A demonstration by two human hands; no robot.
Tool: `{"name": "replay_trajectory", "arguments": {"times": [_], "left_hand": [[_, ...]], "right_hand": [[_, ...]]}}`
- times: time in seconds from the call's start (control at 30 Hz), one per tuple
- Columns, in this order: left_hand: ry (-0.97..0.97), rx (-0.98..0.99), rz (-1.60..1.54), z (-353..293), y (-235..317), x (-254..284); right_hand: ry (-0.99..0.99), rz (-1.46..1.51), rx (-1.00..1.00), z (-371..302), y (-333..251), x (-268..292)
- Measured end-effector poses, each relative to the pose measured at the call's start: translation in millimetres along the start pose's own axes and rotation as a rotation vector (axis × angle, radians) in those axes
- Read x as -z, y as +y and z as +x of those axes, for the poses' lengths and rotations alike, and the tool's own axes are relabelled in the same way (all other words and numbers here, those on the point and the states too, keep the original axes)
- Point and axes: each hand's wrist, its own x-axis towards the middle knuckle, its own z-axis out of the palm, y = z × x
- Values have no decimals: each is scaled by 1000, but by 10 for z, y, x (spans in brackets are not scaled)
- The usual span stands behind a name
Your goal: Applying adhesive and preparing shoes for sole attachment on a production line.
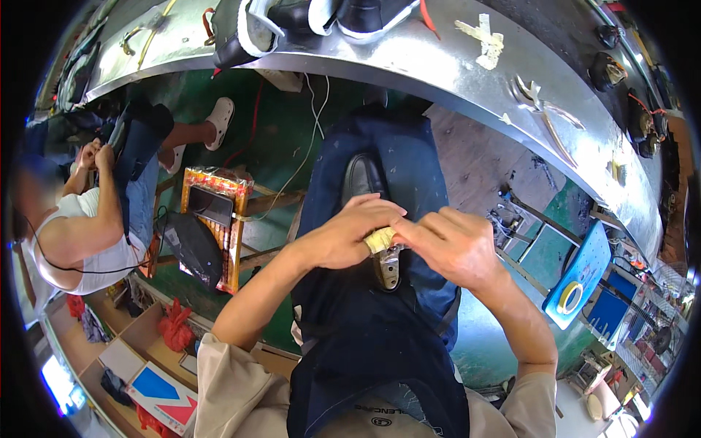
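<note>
A black shoe (363, 175) rests on my lap, its rounded toe pointing away from me. From its near end sticks a shoe last (388, 271) with small holes in its end. A yellow strip (380, 239) lies across the shoe's opening, between my hands. My left hand (349, 232) is wrapped over the shoe's left side, fingers reaching across its top. On the other side, my right hand (451, 244) has its fingers curled and its thumb pressed in beside the yellow strip. My palms hide the middle of the shoe.
A metal bench (409, 69) curves across the far side, bearing black-and-white shoes (292, 18) and pincers (544, 109). At left sits a person (95, 212) by a crate-like stand (230, 255). A blue board (584, 270) with a tape roll (569, 298) stands at right.
</note>
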Motion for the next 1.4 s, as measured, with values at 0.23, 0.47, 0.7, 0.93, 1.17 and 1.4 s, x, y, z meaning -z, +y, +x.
{"name": "replay_trajectory", "arguments": {"times": [0.23,0.47,0.7,0.93,1.17,1.4], "left_hand": [[581,179,-1193,-169,59,6],[490,339,-1030,-435,258,-2],[-50,737,-522,-297,405,409],[189,341,279,-264,581,188],[265,537,-624,-321,394,27],[326,632,-520,-337,540,138]], "right_hand": [[270,298,-124,139,88,-90],[-106,650,-483,-48,103,47],[-252,769,-154,119,57,208],[137,496,-410,234,-7,-278],[224,179,-362,207,-63,-429],[108,706,-352,17,-104,-550]]}}
